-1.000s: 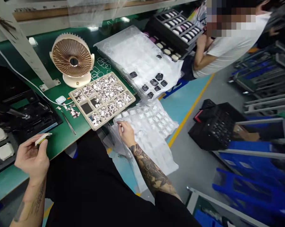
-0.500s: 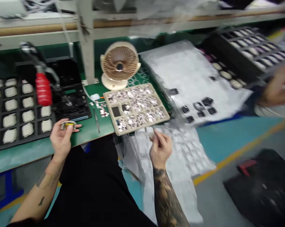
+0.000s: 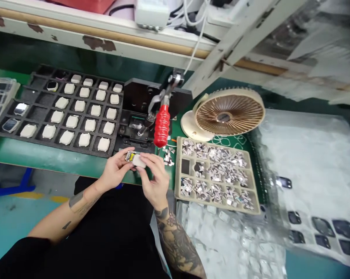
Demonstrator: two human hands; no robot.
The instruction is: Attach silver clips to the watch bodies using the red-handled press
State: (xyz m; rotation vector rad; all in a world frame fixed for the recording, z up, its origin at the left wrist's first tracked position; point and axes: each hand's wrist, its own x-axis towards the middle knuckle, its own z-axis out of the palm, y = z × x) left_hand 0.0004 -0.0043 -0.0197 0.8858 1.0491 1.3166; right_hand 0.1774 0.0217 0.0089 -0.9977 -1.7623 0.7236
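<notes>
Left hand (image 3: 114,171) pinching small case (image 3: 130,156) with yellow inside; right hand (image 3: 156,181) pinching pale piece (image 3: 139,161) against it; red-handled clamp (image 3: 162,127) near

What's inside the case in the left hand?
A yellow part shows in the case; the pale piece in the right hand overlaps it, hiding whatever lies beneath.

Beige fan (image 3: 230,114) standing on the green bench (image 3: 73,159), right of a white post (image 3: 211,71). Above, a shelf (image 3: 70,40) with patchy paint bears a white box (image 3: 152,13), a red object (image 3: 84,5) and cables. Lower left: a blue frame (image 3: 13,190).
</notes>
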